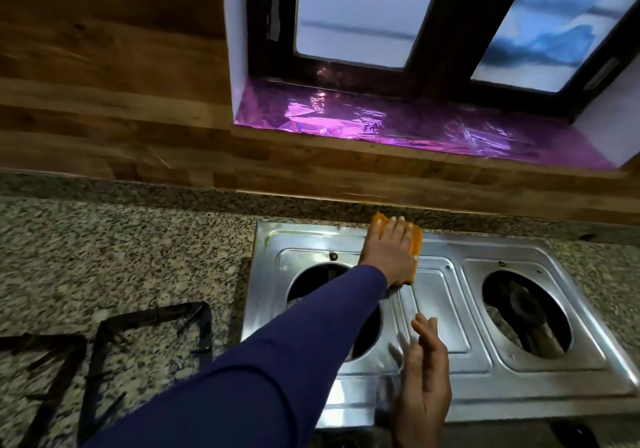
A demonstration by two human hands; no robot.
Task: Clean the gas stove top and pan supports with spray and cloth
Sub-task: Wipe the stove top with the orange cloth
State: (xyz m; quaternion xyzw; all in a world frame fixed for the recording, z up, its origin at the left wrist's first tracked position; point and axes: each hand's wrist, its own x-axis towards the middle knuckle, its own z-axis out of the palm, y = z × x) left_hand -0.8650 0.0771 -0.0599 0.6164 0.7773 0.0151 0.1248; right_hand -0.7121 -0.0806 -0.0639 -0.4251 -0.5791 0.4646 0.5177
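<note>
Orange cloth (416, 245) under the flat-fingered left hand (391, 253) wipes the stove top (440, 309) at its back edge; the right hand (427, 378), fingers straight, holds nothing. Next, probably a rightward sweep.

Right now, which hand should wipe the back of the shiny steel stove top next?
Left. The left hand presses the orange cloth there, on the steel stove top; the right hand, near the front, holds nothing.

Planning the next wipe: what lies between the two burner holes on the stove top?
Head view: only a bare steel panel between the left burner hole and right burner hole, with the right hand at its near-left edge.
</note>
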